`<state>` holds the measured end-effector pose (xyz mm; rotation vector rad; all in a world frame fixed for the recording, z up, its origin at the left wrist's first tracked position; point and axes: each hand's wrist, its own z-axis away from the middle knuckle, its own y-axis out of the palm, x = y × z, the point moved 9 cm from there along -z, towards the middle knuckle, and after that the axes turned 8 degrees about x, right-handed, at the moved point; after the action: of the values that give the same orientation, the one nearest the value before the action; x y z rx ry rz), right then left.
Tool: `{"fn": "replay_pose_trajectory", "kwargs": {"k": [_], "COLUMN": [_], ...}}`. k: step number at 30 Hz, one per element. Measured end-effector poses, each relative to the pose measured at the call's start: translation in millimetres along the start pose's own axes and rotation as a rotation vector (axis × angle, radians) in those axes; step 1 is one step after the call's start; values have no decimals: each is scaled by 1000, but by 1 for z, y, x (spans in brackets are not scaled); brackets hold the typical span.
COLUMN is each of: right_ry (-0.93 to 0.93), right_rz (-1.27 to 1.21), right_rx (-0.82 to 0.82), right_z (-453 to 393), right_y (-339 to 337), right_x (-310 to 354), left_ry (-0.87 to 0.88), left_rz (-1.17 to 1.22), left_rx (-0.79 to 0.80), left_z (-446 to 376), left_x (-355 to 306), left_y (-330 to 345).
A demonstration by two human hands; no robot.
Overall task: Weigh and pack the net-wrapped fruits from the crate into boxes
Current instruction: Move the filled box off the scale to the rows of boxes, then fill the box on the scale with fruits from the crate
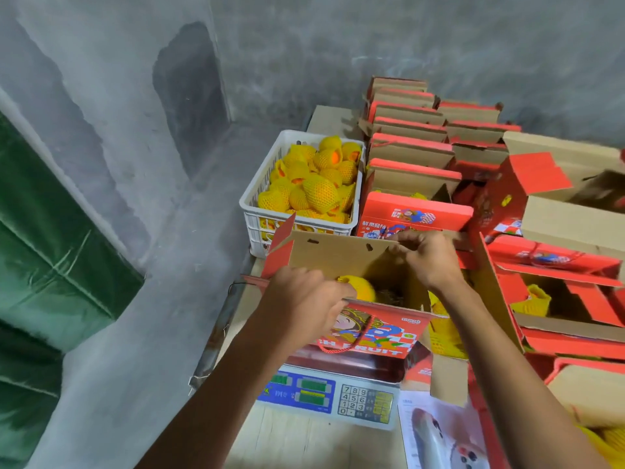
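A red printed cardboard box (375, 333) stands open on the electronic scale (324, 396). My left hand (304, 299) grips the box's near left edge, beside a yellow net-wrapped fruit (363, 287) lying inside. My right hand (427, 255) pinches the top of the far flap (338, 253). Behind the box, a white plastic crate (270, 194) holds several net-wrapped fruits (318, 189).
Rows of red and brown boxes (411, 152) fill the table's right side, some open with netted fruit inside (532, 299). A printed sheet (439, 434) lies right of the scale. A grey wall and floor lie to the left, with green cloth (50, 238).
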<state>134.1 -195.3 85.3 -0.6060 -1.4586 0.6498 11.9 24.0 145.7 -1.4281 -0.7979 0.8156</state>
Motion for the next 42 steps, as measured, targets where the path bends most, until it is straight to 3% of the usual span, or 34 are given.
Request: {"fn": "replay_pose_trajectory", "kwargs": {"k": [4, 17, 21, 27, 32, 35, 38, 42], "right_ry": [-33, 16, -15, -16, -165, -229, -205, -244], "right_rz": [54, -175, -132, 30, 108, -2, -91, 43], "right_rx": [-32, 8, 14, -18, -96, -13, 135, 183], "right_z": [3, -3, -7, 0, 22, 44, 64, 86], "right_y": [-15, 26, 26, 23, 10, 17, 39, 60], "right_x": [1, -18, -20, -21, 15, 25, 20, 16], "left_ry": [-7, -68, -91, -65, -40, -50, -53, -77], "left_rz": [6, -43, -42, 68, 308, 431, 407, 379], "left_rx": [28, 78, 71, -15, -119, -51, -26, -106], "left_z": [-2, -4, -4, -7, 19, 32, 39, 39], "left_x": [-9, -1, -8, -16, -3, 18, 28, 31], "left_y": [0, 11, 13, 15, 13, 39, 68, 89]}}
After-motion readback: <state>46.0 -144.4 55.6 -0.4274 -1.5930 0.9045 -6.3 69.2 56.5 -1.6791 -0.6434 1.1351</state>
